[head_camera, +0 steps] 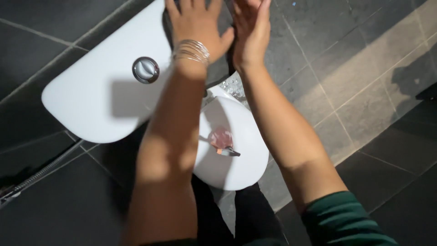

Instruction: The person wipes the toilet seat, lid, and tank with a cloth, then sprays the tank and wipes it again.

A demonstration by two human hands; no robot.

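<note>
Both forearms stretch forward over the closed white toilet lid (241, 150), where a small pink object (221, 138) lies near its middle. Past it, the left hand (195, 25), bangles (191, 51) at the wrist, rests flat on the white cistern (100, 95) at its right edge, fingers slightly spread. The right hand (250, 29) stands edge-on just beside it, fingers pressed together.

Thin silver bangles (191, 51) ring the left wrist, stacked close together. A dark green sleeve (343, 221) is pushed up the right arm; both forearms are bare.
</note>
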